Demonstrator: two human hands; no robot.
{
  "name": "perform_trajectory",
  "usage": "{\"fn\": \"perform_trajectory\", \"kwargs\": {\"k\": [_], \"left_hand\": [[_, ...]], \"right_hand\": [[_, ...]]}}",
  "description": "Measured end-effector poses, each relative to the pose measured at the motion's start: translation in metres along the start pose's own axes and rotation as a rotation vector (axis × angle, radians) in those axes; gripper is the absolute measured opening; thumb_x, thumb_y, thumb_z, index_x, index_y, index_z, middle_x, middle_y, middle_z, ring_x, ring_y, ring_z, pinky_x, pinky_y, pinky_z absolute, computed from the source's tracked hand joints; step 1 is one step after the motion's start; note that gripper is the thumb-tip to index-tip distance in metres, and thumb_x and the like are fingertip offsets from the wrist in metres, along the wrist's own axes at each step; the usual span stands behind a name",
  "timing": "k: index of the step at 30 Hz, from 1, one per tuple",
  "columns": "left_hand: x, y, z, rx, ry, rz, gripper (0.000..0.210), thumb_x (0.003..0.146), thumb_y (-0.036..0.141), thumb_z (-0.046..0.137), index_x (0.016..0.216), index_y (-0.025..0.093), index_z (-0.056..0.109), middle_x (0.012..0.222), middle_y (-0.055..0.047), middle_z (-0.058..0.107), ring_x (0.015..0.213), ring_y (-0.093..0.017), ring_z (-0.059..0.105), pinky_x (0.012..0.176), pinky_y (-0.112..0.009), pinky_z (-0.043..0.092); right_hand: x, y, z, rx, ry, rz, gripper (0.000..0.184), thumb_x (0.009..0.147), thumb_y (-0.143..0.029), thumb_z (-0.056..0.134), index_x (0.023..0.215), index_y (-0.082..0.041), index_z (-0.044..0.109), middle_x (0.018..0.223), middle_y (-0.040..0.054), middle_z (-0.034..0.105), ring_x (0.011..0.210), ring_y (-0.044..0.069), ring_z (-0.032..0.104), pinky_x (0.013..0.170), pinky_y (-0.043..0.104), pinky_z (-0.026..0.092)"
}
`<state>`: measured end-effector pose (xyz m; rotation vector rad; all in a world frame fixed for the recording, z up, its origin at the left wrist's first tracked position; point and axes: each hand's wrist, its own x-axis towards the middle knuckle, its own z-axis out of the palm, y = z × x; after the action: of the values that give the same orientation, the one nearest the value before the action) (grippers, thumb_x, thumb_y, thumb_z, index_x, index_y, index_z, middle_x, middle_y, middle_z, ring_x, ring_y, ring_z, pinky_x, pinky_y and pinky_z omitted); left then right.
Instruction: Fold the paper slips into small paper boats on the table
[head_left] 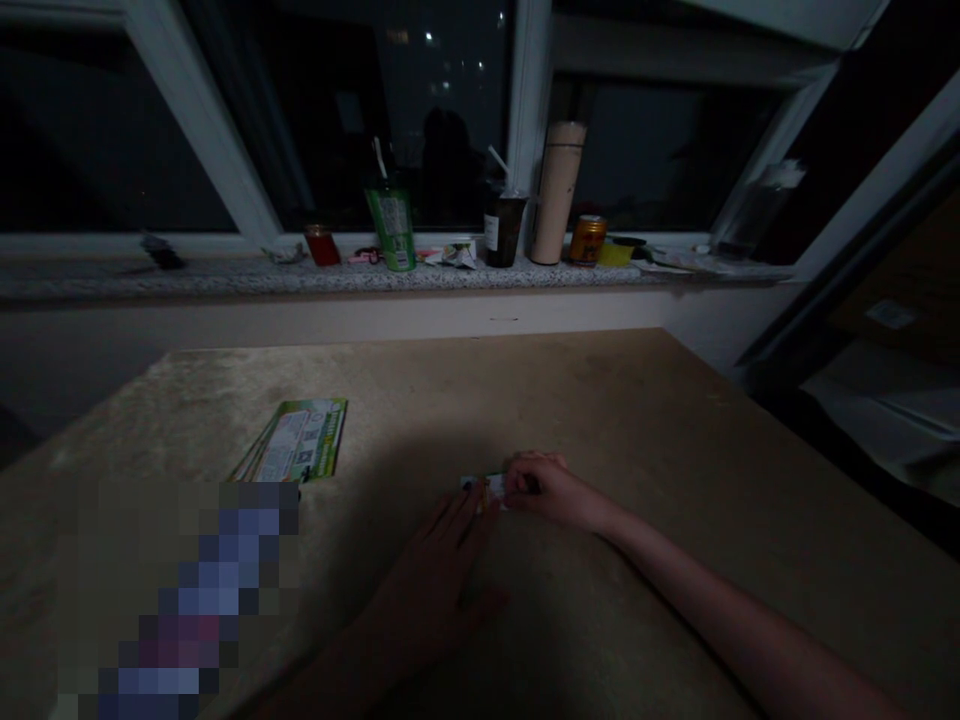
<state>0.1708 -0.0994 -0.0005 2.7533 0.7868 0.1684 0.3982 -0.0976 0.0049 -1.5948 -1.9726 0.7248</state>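
A small printed piece [493, 487], white with green and dark patches, lies on the table between my hands; it looks like a card or packet, too dim to tell which. My left hand [442, 560] is laid flat with its fingers stretched out, the fingertips resting on the piece's left part. At its right end, the fingers of my right hand [546, 488] are curled in a pinch, covering that end. Whether they grip the piece or only press on it is hard to see. Farther left lies a fanned stack of green and white printed cards [300, 440].
The brown table [600, 400] reaches to a wall under a window. On the speckled sill [247, 282] stand a green can [391, 225], a dark drink cup [504, 230], a beige flask [559, 190], an orange can [588, 240] and a red jar [322, 246]. A pixelated patch hides the lower left.
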Motion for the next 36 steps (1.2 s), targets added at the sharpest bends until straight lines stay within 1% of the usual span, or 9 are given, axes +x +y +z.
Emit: {"fn": "perform_trajectory", "kwargs": {"k": [5, 10, 13, 16, 20, 25, 30, 33, 36], "left_hand": [[0.0002, 0.0004, -0.0018, -0.021, 0.011, 0.014, 0.079, 0.085, 0.047, 0.057, 0.148, 0.026, 0.014, 0.155, -0.007, 0.009, 0.14, -0.03, 0.01, 0.111, -0.05, 0.02], [-0.0011, 0.0005, -0.0044, -0.018, -0.005, 0.009, 0.081, 0.084, 0.049, 0.058, 0.148, 0.025, 0.016, 0.155, -0.008, 0.012, 0.14, -0.031, 0.011, 0.11, -0.051, 0.023], [-0.001, 0.0004, -0.0059, -0.01, -0.002, 0.017, 0.082, 0.083, 0.05, 0.058, 0.148, 0.025, 0.016, 0.155, -0.008, 0.011, 0.14, -0.031, 0.01, 0.11, -0.051, 0.023], [-0.0007, 0.0003, -0.0063, -0.013, 0.003, 0.023, 0.08, 0.083, 0.052, 0.057, 0.148, 0.025, 0.017, 0.155, -0.008, 0.012, 0.14, -0.031, 0.01, 0.11, -0.051, 0.023], [-0.0007, 0.0004, -0.0063, -0.002, -0.007, 0.012, 0.081, 0.083, 0.05, 0.058, 0.148, 0.024, 0.017, 0.155, -0.008, 0.011, 0.14, -0.03, 0.011, 0.11, -0.05, 0.023], [-0.0005, 0.0001, -0.0071, 0.008, -0.019, -0.004, 0.079, 0.083, 0.049, 0.059, 0.148, 0.026, 0.019, 0.155, -0.007, 0.013, 0.14, -0.031, 0.012, 0.11, -0.051, 0.024], [-0.0007, -0.0003, -0.0057, 0.014, 0.002, 0.019, 0.078, 0.084, 0.05, 0.057, 0.148, 0.028, 0.017, 0.155, -0.008, 0.013, 0.139, -0.032, 0.014, 0.109, -0.053, 0.024], [-0.0011, -0.0005, -0.005, 0.005, 0.005, 0.011, 0.079, 0.083, 0.051, 0.059, 0.148, 0.029, 0.018, 0.155, -0.008, 0.01, 0.139, -0.033, 0.014, 0.108, -0.054, 0.025], [-0.001, -0.0008, -0.0059, -0.004, -0.006, 0.015, 0.08, 0.083, 0.05, 0.059, 0.148, 0.028, 0.017, 0.155, -0.008, 0.011, 0.139, -0.034, 0.012, 0.108, -0.054, 0.025]], "right_hand": [[0.0017, 0.0035, 0.0016, -0.01, -0.006, -0.007, 0.008, 0.074, -0.017, 0.071, 0.074, -0.018, 0.064, 0.072, -0.0053, 0.055, 0.074, 0.011, 0.053, 0.076, 0.028, 0.026], [0.0016, 0.005, -0.0029, 0.017, -0.03, -0.031, 0.001, 0.077, -0.018, 0.067, 0.076, -0.018, 0.067, 0.074, -0.0036, 0.056, 0.072, 0.011, 0.052, 0.072, 0.025, 0.031], [0.0015, 0.0039, -0.0044, 0.038, -0.048, -0.021, 0.004, 0.077, -0.015, 0.066, 0.076, -0.018, 0.068, 0.075, -0.0028, 0.056, 0.07, 0.01, 0.052, 0.068, 0.023, 0.032], [0.0019, 0.0028, -0.003, 0.011, -0.034, -0.009, 0.006, 0.074, -0.012, 0.067, 0.075, -0.018, 0.068, 0.075, -0.0026, 0.056, 0.069, 0.01, 0.052, 0.066, 0.022, 0.033], [0.0013, 0.0025, -0.0024, -0.005, -0.015, -0.01, 0.003, 0.074, -0.015, 0.069, 0.074, -0.018, 0.068, 0.072, -0.0027, 0.057, 0.07, 0.011, 0.053, 0.066, 0.022, 0.034], [-0.0003, 0.0022, -0.0073, 0.069, -0.067, -0.033, 0.004, 0.075, -0.014, 0.068, 0.076, -0.018, 0.069, 0.081, -0.0009, 0.062, 0.076, 0.011, 0.058, 0.072, 0.023, 0.037], [0.0012, 0.0049, -0.0068, 0.124, -0.057, -0.011, 0.009, 0.07, -0.011, 0.071, 0.076, -0.018, 0.07, 0.081, -0.0015, 0.063, 0.074, 0.011, 0.059, 0.071, 0.022, 0.039], [0.0025, 0.0078, -0.005, 0.136, -0.078, -0.031, 0.007, 0.072, -0.014, 0.07, 0.077, -0.018, 0.07, 0.082, -0.0012, 0.063, 0.074, 0.011, 0.059, 0.071, 0.022, 0.04], [0.003, 0.009, -0.0035, 0.134, -0.065, -0.037, 0.005, 0.073, -0.014, 0.069, 0.075, -0.018, 0.07, 0.08, -0.0018, 0.061, 0.071, 0.01, 0.057, 0.067, 0.021, 0.038]]}}
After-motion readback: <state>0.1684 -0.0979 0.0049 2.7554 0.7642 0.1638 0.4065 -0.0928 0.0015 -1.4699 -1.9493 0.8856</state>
